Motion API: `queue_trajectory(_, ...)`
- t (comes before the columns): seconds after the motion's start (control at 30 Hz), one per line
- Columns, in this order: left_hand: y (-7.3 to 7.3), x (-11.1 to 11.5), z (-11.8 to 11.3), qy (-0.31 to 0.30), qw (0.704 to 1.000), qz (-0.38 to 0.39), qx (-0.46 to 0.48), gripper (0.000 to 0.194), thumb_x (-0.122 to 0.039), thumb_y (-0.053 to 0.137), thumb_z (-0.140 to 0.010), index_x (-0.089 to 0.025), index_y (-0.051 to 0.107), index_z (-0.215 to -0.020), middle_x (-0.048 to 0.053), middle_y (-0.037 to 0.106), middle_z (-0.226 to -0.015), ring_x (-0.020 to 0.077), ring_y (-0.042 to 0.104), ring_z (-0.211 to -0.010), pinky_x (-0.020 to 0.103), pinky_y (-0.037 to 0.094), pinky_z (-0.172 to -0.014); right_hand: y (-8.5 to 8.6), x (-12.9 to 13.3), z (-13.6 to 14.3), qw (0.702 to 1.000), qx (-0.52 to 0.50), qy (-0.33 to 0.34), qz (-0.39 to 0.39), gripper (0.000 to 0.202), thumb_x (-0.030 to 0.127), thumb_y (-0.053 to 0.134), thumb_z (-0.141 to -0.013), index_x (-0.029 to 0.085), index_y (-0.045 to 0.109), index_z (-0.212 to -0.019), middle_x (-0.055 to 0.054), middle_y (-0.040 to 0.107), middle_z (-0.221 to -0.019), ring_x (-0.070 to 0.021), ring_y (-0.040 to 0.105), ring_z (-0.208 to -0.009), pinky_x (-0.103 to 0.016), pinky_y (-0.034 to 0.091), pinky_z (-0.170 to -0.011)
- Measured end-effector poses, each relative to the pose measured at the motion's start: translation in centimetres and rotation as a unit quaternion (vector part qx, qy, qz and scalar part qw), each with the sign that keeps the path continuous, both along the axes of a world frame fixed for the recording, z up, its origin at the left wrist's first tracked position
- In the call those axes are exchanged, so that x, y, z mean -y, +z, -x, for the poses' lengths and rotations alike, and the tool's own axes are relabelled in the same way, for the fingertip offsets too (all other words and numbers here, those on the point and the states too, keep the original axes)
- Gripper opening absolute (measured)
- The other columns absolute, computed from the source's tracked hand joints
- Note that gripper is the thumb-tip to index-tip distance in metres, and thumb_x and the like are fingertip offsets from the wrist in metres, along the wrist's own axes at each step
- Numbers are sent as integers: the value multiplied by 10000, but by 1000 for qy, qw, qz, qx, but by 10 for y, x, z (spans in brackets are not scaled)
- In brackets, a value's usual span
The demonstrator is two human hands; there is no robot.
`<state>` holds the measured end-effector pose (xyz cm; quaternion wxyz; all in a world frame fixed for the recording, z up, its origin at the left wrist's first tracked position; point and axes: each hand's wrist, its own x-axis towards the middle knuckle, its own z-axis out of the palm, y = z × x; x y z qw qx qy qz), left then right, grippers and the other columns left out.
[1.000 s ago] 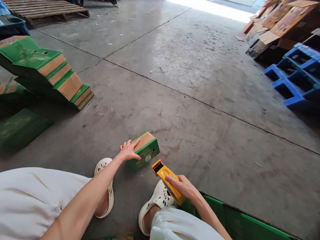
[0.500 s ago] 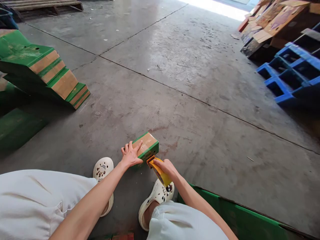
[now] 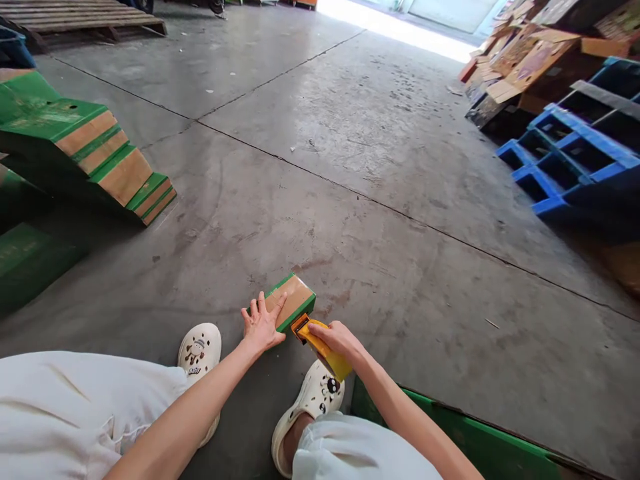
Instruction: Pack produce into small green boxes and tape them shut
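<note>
A small green cardboard box (image 3: pixel 301 292) with a brown top face stands on the concrete floor between my feet. Spread across its top and near edge is my left hand (image 3: pixel 261 327), palm down with the fingers apart. My right hand (image 3: pixel 339 339) is wrapped round a yellow tape dispenser (image 3: pixel 318 345). The dispenser's orange head is at the box's near right end; whether it touches the cardboard I cannot tell. The far side of the box's bottom is hidden.
Green cardboard boxes (image 3: pixel 127 175) are stacked at the left. Blue pallets (image 3: pixel 575 143) and a heap of used cartons (image 3: pixel 543 60) stand at the right. A large green box (image 3: pixel 480 437) lies beside my right leg. At the back left is a wooden pallet (image 3: pixel 85 17).
The dispenser's head has tipped slightly and moved a little left along the box's end. My left hand remains on the box. The whole view has shifted slightly.
</note>
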<state>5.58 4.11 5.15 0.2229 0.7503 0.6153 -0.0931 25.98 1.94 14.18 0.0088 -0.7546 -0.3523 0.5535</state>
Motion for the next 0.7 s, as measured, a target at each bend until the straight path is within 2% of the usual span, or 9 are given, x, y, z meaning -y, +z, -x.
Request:
queue_trajectory(0.1, -2, 20, -13, -10, 1000, -20, -10, 1185, -456, 866, -747, -498, 129, -1674, 165, 186, -1748, 507, 325, -1493, 683, 316, -1107, 19, 6, -4, 1000, 14, 5, 10, 472, 488, 636, -933, 186, 643, -570, -64, 695, -560, -176, 635, -484, -243, 430, -441)
queue_trajectory(0.2, -6, 32, -19, -15, 1000, -22, -7, 1204, -460, 886, -752, -497, 114, -1675, 142, 144, -1770, 506, 218, -1559, 710, 269, -1148, 39, 10, -8, 999, -21, -25, 3, 468, 524, 637, -932, 185, 651, -609, -58, 704, -590, -171, 623, -495, -250, 433, -461)
queue_trajectory(0.3, -9, 34, -27, -29, 999, -27, -2, 1236, -473, 912, -732, -499, 114, -1675, 133, 105, -1785, 483, 88, -1610, 718, 223, -1180, 54, 11, -17, 996, -53, -62, -43, 488, 599, 628, -928, 187, 644, -666, -47, 696, -606, -168, 621, -513, -247, 440, -481)
queue_trajectory(0.37, -10, 30, -34, -37, 999, -27, 0, 1260, -467, 930, -710, -520, 112, -1667, 126, 94, -1788, 478, 58, -1617, 723, 215, -1182, 58, 13, -26, 995, -21, -61, -71, 517, 646, 629, -911, 183, 639, -681, -55, 698, -615, -178, 639, -538, -246, 439, -491)
queue_trajectory(0.43, -10, 23, -42, -25, 999, -26, -1, 1255, -459, 924, -709, -534, 109, -1661, 129, 113, -1782, 483, 105, -1607, 723, 234, -1169, 57, 19, -37, 994, 30, -49, -92, 547, 685, 619, -895, 179, 636, -686, -74, 714, -639, -194, 665, -577, -247, 442, -507)
queue_trajectory(0.53, -7, 3, -46, 9, 1000, -13, 2, 1235, -452, 886, -713, -503, 112, -1674, 174, 207, -1741, 502, 279, -1534, 705, 277, -1137, 47, 36, -50, 991, 65, -54, -102, 593, 743, 573, -877, 179, 626, -700, -94, 726, -662, -211, 680, -604, -258, 456, -529)
queue_trajectory(0.63, 4, -30, -35, 7, 999, 34, 19, 1226, -484, 841, -693, -482, 117, -1683, 193, 349, -1652, 486, 437, -1412, 631, 361, -1080, 33, 57, -56, 989, 53, -93, -100, 619, 785, 544, -852, 183, 618, -727, -88, 715, -652, -216, 677, -604, -267, 463, -540)
queue_trajectory(0.7, 15, -59, -18, 2, 997, 75, 14, 1214, -549, 813, -679, -485, 131, -1682, 184, 435, -1576, 464, 491, -1350, 582, 394, -1042, 23, 70, -56, 988, 49, -109, -99, 634, 804, 537, -832, 184, 612, -723, -83, 705, -648, -218, 675, -610, -268, 463, -542)
